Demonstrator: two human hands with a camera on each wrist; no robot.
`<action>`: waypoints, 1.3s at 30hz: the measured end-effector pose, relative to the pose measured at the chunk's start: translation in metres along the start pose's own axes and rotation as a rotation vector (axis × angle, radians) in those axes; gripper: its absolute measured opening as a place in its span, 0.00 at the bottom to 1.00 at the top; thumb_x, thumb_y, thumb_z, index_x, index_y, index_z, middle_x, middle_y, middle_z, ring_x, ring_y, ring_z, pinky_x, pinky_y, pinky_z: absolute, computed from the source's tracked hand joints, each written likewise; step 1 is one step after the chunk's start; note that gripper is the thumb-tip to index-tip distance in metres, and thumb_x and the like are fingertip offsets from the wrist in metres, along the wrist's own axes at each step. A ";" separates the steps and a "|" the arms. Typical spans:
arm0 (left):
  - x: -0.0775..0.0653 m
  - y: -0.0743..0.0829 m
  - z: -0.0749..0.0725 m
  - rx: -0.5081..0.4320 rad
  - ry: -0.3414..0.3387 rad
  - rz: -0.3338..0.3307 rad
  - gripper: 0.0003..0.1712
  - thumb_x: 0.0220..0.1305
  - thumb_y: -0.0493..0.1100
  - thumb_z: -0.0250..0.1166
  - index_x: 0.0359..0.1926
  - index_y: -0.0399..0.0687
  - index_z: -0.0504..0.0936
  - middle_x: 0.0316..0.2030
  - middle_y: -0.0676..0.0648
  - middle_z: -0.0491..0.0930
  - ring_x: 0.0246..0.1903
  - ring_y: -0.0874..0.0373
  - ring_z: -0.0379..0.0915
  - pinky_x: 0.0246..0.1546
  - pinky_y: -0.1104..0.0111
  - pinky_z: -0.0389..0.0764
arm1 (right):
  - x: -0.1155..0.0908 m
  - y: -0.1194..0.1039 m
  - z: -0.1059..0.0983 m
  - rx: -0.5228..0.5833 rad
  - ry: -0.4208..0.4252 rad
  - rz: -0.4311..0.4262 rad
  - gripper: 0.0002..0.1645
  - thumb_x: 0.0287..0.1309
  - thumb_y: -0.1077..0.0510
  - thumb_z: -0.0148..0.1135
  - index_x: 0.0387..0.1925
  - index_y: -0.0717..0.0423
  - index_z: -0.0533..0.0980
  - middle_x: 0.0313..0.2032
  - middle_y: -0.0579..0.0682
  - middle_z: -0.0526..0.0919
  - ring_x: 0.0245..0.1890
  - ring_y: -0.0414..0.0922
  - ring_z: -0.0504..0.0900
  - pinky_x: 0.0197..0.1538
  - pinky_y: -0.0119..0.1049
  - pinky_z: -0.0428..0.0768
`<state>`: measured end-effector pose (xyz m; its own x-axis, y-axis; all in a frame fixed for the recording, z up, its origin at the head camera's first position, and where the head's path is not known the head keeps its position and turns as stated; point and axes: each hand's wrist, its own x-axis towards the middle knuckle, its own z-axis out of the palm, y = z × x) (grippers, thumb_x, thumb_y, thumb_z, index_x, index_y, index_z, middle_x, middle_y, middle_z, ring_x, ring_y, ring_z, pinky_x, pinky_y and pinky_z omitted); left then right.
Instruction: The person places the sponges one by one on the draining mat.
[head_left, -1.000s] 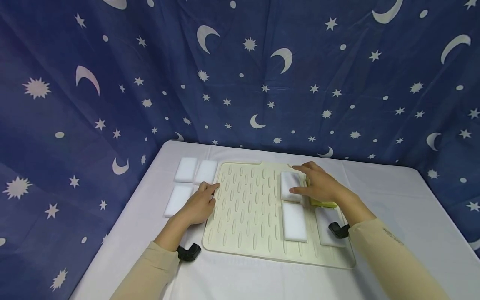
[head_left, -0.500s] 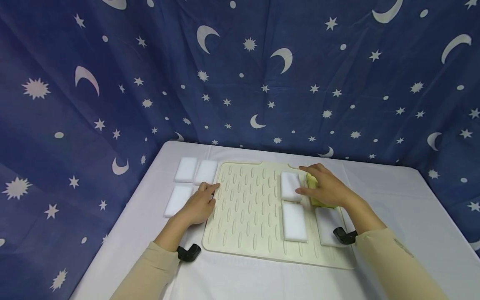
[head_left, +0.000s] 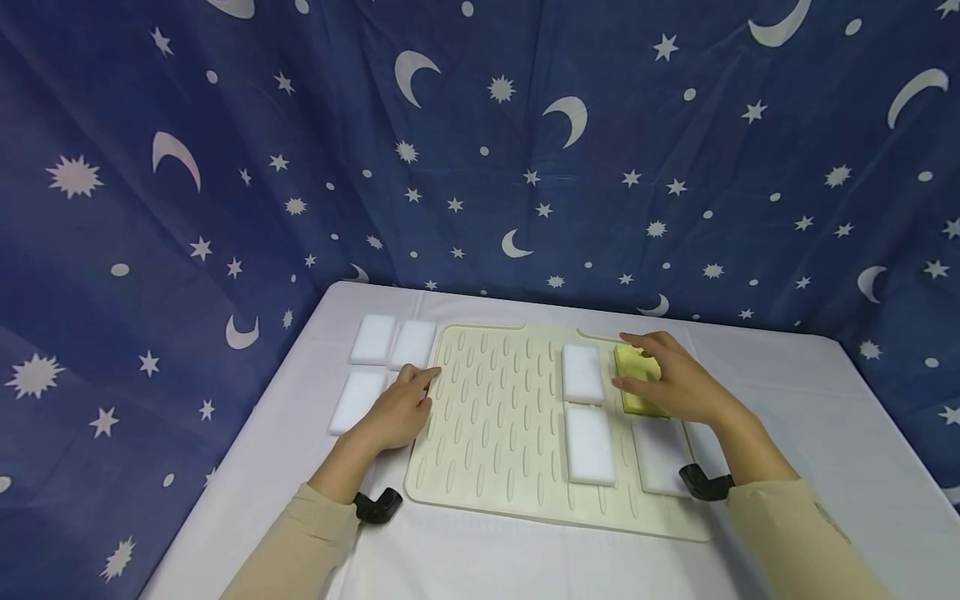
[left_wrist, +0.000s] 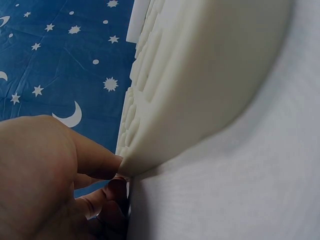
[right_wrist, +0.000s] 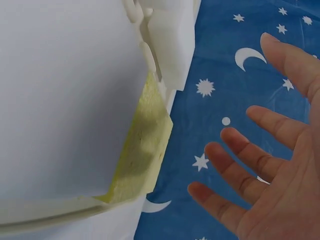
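A cream ridged draining mat (head_left: 495, 417) lies flat on the table. My left hand (head_left: 396, 408) is at its left edge; in the left wrist view, the thumb and fingers pinch the rim (left_wrist: 135, 162). My right hand (head_left: 678, 379) hovers with spread fingers over a yellow sponge (head_left: 633, 400) on the mat's far right part, partly hiding it. The right wrist view has those fingers apart from the yellow sponge (right_wrist: 142, 145), holding nothing. White sponge blocks lie nearby on the mat: one beside the yellow sponge (head_left: 582, 375), one nearer (head_left: 590, 446), and a third block (head_left: 662, 458) below my right wrist.
Several more white sponge blocks (head_left: 372, 337) lie on the white tablecloth (head_left: 480, 550) left of the mat, close by my left hand. A dark blue curtain (head_left: 480, 200) with moons and stars hangs behind the table and along its left side.
My right hand has drawn back to the right, off the far white block, uncovering more of the yellow sponge. My left hand has stayed at the mat's edge.
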<state>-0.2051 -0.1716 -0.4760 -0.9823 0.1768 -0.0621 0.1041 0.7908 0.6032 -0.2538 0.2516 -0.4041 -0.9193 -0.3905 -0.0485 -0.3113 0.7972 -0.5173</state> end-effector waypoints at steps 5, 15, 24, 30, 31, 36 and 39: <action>0.000 0.000 0.000 0.003 -0.001 0.001 0.29 0.71 0.40 0.48 0.72 0.51 0.61 0.52 0.48 0.66 0.41 0.56 0.66 0.46 0.63 0.70 | -0.004 0.005 -0.001 0.017 0.016 0.016 0.48 0.55 0.29 0.59 0.73 0.37 0.56 0.68 0.53 0.59 0.65 0.58 0.63 0.58 0.64 0.67; 0.000 0.002 -0.001 -0.005 0.001 0.017 0.29 0.71 0.39 0.48 0.72 0.49 0.61 0.51 0.47 0.66 0.39 0.55 0.66 0.45 0.63 0.70 | -0.016 0.012 -0.002 0.050 0.034 0.062 0.48 0.56 0.30 0.58 0.74 0.35 0.54 0.67 0.56 0.60 0.64 0.59 0.64 0.56 0.67 0.66; -0.001 0.002 -0.001 0.003 0.001 0.011 0.29 0.71 0.40 0.48 0.72 0.50 0.61 0.51 0.48 0.66 0.40 0.55 0.66 0.45 0.63 0.70 | -0.027 0.016 -0.005 0.081 0.047 0.143 0.50 0.56 0.28 0.57 0.75 0.35 0.51 0.69 0.58 0.57 0.63 0.67 0.63 0.52 0.69 0.68; -0.001 0.001 0.000 0.010 0.002 0.016 0.29 0.71 0.40 0.48 0.72 0.50 0.61 0.52 0.48 0.66 0.40 0.56 0.66 0.45 0.63 0.70 | -0.030 0.024 -0.003 0.104 0.076 0.121 0.49 0.58 0.31 0.58 0.75 0.36 0.51 0.67 0.57 0.59 0.64 0.62 0.63 0.56 0.65 0.66; 0.000 0.001 0.000 0.010 0.003 0.019 0.29 0.71 0.40 0.48 0.72 0.50 0.61 0.52 0.48 0.66 0.40 0.56 0.67 0.45 0.63 0.70 | -0.031 0.026 -0.003 0.106 0.080 0.116 0.49 0.58 0.31 0.58 0.75 0.37 0.51 0.67 0.57 0.59 0.64 0.61 0.62 0.57 0.65 0.65; 0.000 0.001 0.000 0.007 0.004 0.022 0.29 0.71 0.40 0.48 0.72 0.50 0.61 0.52 0.47 0.66 0.40 0.56 0.67 0.45 0.63 0.70 | -0.034 0.031 -0.001 0.121 0.104 0.094 0.48 0.60 0.34 0.59 0.75 0.39 0.52 0.66 0.58 0.60 0.64 0.60 0.63 0.59 0.64 0.64; -0.001 0.001 0.000 0.009 0.004 0.022 0.29 0.71 0.40 0.48 0.72 0.50 0.61 0.52 0.47 0.66 0.40 0.56 0.67 0.45 0.63 0.70 | -0.037 0.035 -0.001 0.135 0.121 0.083 0.46 0.60 0.36 0.59 0.75 0.40 0.52 0.65 0.58 0.61 0.63 0.60 0.63 0.59 0.64 0.64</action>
<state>-0.2042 -0.1711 -0.4752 -0.9803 0.1918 -0.0463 0.1268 0.7921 0.5971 -0.2312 0.2942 -0.4199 -0.9652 -0.2614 0.0033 -0.2058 0.7518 -0.6264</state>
